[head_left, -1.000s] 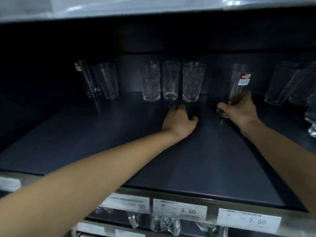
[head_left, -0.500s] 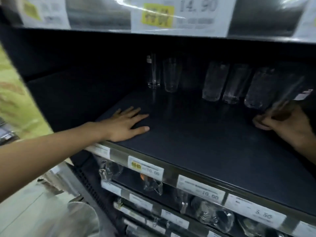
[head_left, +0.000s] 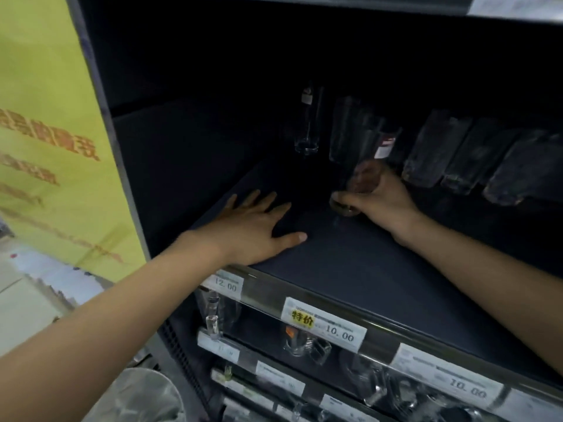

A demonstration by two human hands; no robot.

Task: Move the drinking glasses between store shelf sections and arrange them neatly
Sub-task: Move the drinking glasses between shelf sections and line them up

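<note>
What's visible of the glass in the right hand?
The drinking glass is clear, tall and tapered, with a thick base and a red-and-white sticker near its rim. It is tilted, rim leaning right, and blurred. The right hand grips its lower part, fingers showing through the wall. Whether its base touches the dark shelf is unclear.

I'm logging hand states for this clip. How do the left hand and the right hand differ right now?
The left hand lies flat on the dark shelf with fingers spread, holding nothing; the right hand curls round the base of a labelled glass. The left hand sits nearer the shelf's front edge, the right hand farther back. Both reach into the same shelf.
</note>
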